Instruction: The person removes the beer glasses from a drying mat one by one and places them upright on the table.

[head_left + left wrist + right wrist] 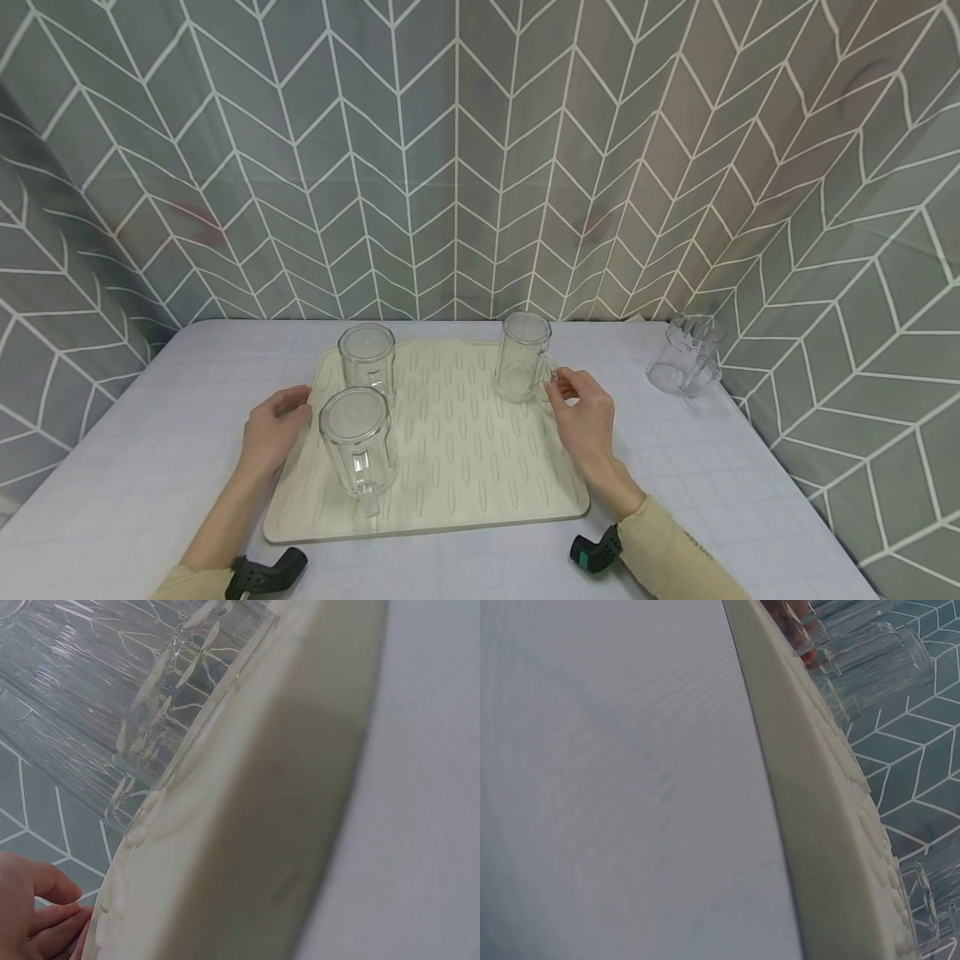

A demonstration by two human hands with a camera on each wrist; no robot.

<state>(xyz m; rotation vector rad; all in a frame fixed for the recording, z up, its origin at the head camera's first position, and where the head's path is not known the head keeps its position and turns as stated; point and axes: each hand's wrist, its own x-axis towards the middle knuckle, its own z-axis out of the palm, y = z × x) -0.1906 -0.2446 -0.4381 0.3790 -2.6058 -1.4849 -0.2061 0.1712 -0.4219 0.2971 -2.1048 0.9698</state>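
My right hand (587, 417) pinches the handle of a clear glass mug (522, 354) that stands at the back right of a cream ridged drying mat (457, 433). Two more glass mugs stand on the mat's left side: a back mug (367, 358) and a front mug (358, 442), whose handle points toward me. Beside the mat's left edge lies my left hand (273, 429), fingers loosely bent and holding no mug. Those fingers (56, 922) appear at the mat's edge in the left wrist view; whether they press on it I cannot tell.
Another clear glass mug (682, 358) stands off the mat, near the right edge of the white-covered table (675, 467). A grey curtain (450, 167) with white chevron lines hangs behind the table and along its sides.
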